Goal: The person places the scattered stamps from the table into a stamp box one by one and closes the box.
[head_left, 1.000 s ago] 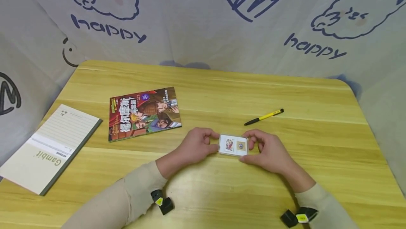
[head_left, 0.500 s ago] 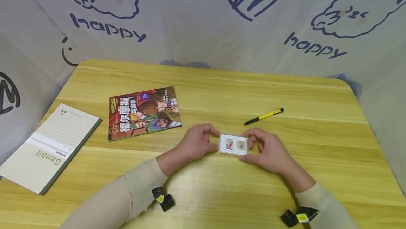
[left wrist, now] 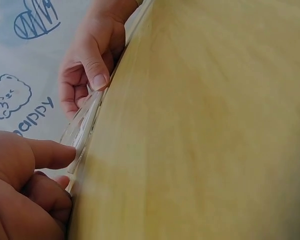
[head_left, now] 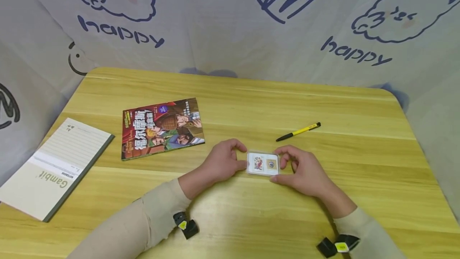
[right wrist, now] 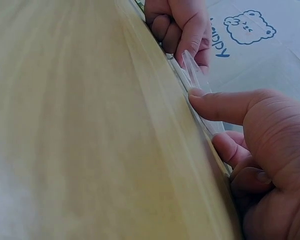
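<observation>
A small clear plastic display case (head_left: 264, 157) with two stamp-like pieces on a white backing lies at the middle of the table. My left hand (head_left: 223, 161) holds its left edge between thumb and index finger. From the other side, my right hand (head_left: 303, 171) pinches the right edge, thumb at the near corner and fingers at the far one. In the right wrist view, the clear plastic of the case (left wrist: 87, 120) slants up from the tabletop towards the left hand; whether a lid is parted from its base I cannot tell.
A yellow and black pen (head_left: 299, 131) lies beyond the right hand. An illustrated book (head_left: 163, 129) rests left of the case, and a Gambit notebook (head_left: 57, 171) is at the table's left edge. A white printed cloth (head_left: 230, 31) hangs behind the table (head_left: 251, 103).
My left hand has shifted very slightly away from me along the case's left edge. My right hand keeps its grip, and the case stays nearly where it was.
</observation>
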Demonstrator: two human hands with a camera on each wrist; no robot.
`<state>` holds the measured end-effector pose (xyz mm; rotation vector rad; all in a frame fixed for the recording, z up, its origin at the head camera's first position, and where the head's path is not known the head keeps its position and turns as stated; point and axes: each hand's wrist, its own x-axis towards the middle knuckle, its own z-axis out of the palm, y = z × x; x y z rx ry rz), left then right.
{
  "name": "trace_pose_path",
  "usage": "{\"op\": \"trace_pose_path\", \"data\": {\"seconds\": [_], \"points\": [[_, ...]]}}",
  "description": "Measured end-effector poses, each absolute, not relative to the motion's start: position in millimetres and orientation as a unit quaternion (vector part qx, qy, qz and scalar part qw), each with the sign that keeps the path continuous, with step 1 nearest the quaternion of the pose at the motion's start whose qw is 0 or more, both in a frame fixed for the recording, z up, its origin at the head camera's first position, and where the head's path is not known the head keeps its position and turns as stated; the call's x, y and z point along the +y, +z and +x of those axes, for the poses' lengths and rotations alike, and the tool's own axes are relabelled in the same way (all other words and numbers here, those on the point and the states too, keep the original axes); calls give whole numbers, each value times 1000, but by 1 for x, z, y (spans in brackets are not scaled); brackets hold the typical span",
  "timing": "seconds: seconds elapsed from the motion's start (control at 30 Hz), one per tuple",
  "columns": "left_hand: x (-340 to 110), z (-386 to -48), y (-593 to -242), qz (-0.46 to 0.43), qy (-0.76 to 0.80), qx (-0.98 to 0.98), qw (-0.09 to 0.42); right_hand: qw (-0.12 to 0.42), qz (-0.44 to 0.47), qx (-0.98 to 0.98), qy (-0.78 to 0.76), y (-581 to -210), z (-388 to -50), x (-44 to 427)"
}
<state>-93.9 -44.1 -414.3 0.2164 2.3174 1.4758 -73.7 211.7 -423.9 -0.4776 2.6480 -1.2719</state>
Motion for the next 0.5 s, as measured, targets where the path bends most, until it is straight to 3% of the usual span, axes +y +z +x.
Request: {"op": "trace_pose_path", "data": {"seconds": [0.5], "points": [[-41, -97, -410, 50, 519, 827, 210, 79, -170, 887, -422, -425, -74, 212]]}}
